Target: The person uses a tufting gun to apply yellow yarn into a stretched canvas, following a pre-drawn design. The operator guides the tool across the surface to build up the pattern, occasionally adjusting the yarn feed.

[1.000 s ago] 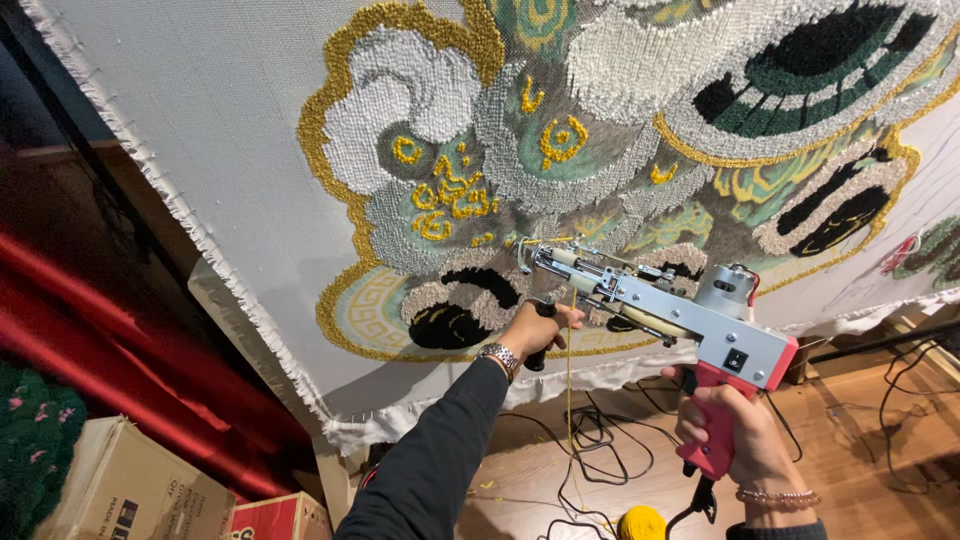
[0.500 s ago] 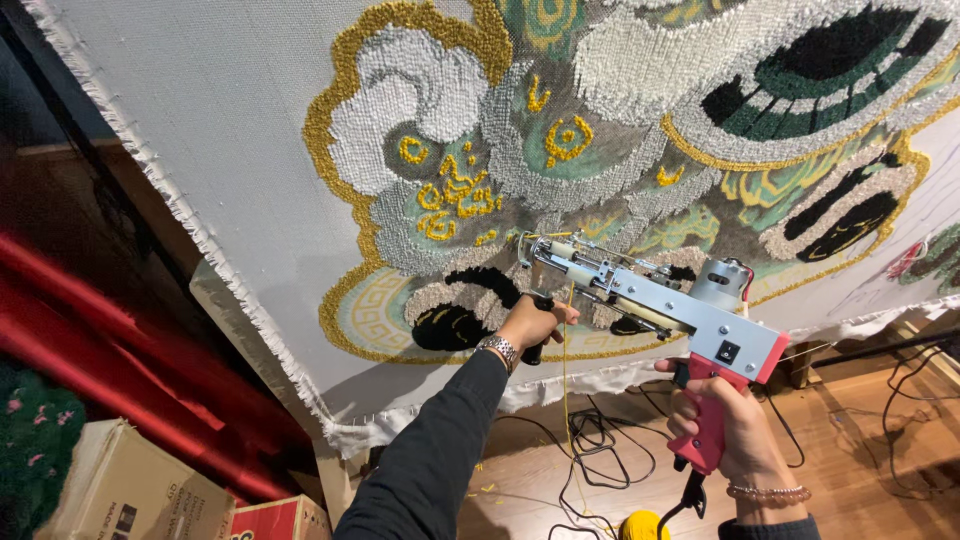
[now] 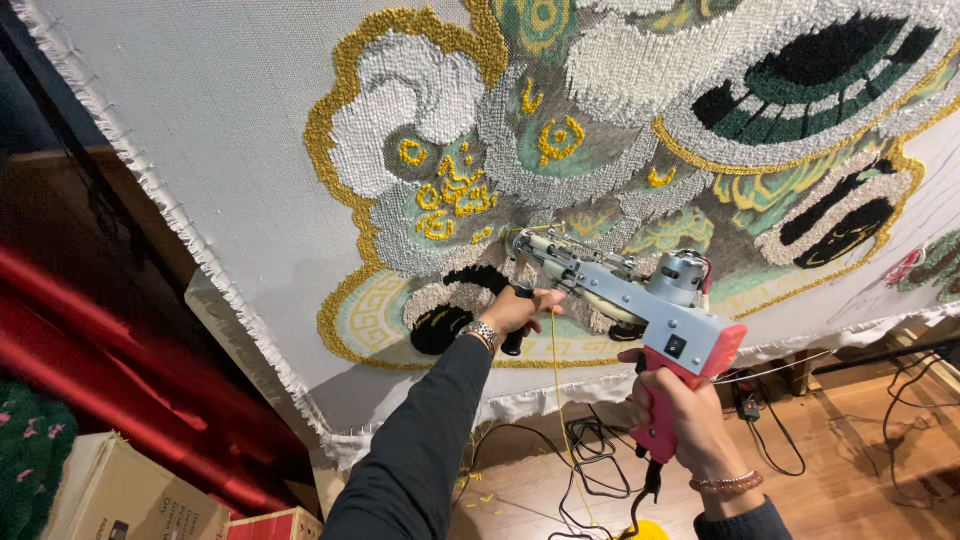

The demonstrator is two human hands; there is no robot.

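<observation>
The tufting gun [image 3: 640, 300] is steadied two-handed, its needle seemingly against the stretched tufting cloth [image 3: 230, 130]: left hand [image 3: 520, 312] fingers closed round the black front handle [image 3: 514, 330], right hand [image 3: 680, 415] fingers wrapped round the pink grip [image 3: 665, 400], so that yellow yarn [image 3: 556, 400] is fed upward

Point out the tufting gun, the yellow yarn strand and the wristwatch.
tufting gun [image 3: 640, 300], head view, on its grey metal body.
yellow yarn strand [image 3: 556, 380], head view, mid-length below the gun.
wristwatch [image 3: 483, 332], head view, on the metal band at the left wrist.
</observation>
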